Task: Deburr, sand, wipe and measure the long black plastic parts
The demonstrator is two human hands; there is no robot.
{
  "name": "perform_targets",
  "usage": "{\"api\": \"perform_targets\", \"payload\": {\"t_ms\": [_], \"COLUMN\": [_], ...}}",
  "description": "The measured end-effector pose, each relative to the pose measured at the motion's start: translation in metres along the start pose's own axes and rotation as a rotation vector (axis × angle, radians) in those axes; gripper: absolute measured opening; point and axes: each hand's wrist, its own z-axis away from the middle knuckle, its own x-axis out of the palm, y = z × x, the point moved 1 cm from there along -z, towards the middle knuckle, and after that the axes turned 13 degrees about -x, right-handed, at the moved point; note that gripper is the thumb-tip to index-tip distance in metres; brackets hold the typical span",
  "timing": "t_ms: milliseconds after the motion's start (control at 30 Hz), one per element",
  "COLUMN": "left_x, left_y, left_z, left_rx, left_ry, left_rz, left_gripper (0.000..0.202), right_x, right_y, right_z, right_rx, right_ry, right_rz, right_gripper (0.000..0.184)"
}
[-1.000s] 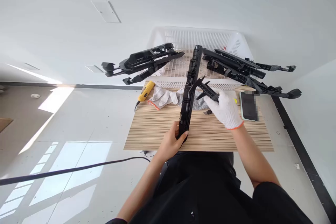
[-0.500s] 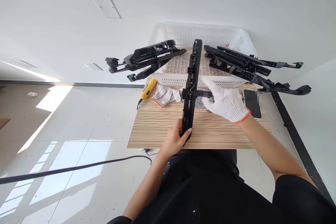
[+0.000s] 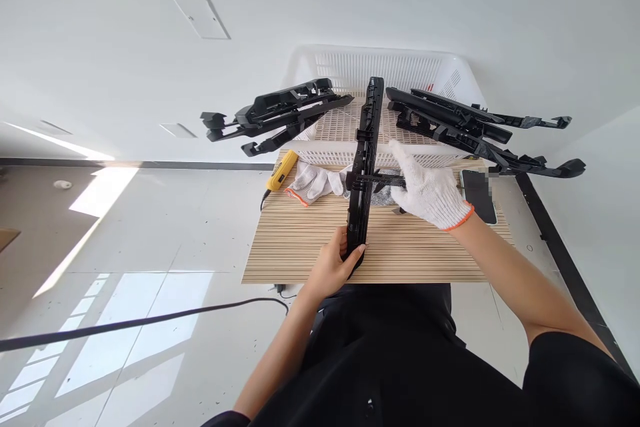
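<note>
My bare left hand (image 3: 336, 265) grips the lower end of a long black plastic trim part (image 3: 369, 133), thumb on top and fingers on the left edge. The part stands lengthwise, its far end over the basket. My right hand (image 3: 427, 190), in a white knit glove with an orange cuff, is closed at the part's right side. A dark narrow piece (image 3: 390, 180) runs from the part's middle to the gloved fingers; whether it is a tool or belongs to the part I cannot tell. A small dark tip shows below the glove.
A white plastic basket (image 3: 380, 55) stands behind, with black plastic parts (image 3: 280, 110) resting across its left side and more black parts (image 3: 470, 123) on its right. On the striped table (image 3: 295, 247) lie a yellow corded tool (image 3: 283, 170), spare gloves (image 3: 317, 183) and a phone (image 3: 479, 197).
My gloved right hand has shifted slightly right, and the dark narrow piece looks thinner, turned. A small dark tip now shows below the glove. My left hand keeps its grip.
</note>
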Motion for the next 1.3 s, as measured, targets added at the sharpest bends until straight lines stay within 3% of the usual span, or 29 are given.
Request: {"api": "perform_targets", "payload": {"t_ms": [167,333,533,667,833,1000,1100,1300], "left_x": [0.000,-0.001,-0.001,0.000,-0.006,-0.013,-0.013,-0.011], "left_y": [0.000,-0.001,-0.001,-0.001,0.005,0.018,0.026,0.035], "left_z": [0.000,0.000,0.000,0.000,0.000,0.002,0.003,-0.001], "left_rx": [0.004,-0.007,-0.014,-0.024,-0.067,-0.302,-0.364,-0.310], "left_ry": [-0.002,0.000,-0.002,-0.010,-0.130,-0.173,-0.187,-0.224], "left_rz": [-0.002,0.003,0.016,0.035,0.176,0.296,0.257,0.315], "left_gripper": [0.033,0.034,0.034,0.036,0.036,0.063,0.072,0.048], "right_x": [0.007,0.000,-0.004,-0.003,-0.003,-0.011,-0.012,-0.004], "right_y": [0.008,0.013,0.015,0.012,0.009,0.006,0.000,-0.008], "right_z": [-0.005,-0.004,0.001,0.004,0.008,0.014,0.018,0.028], "right_rx": [-0.110,-0.181,-0.078,0.013,0.069,0.166,0.172,0.161], "right_ry": [-0.014,-0.061,-0.106,-0.079,-0.021,0.156,0.151,0.103], "right_rz": [0.022,0.015,0.068,0.102,0.105,-0.059,-0.083,-0.035], "right_gripper": [0.073,0.061,0.044,0.047,0.042,0.078,0.077,0.063]}}
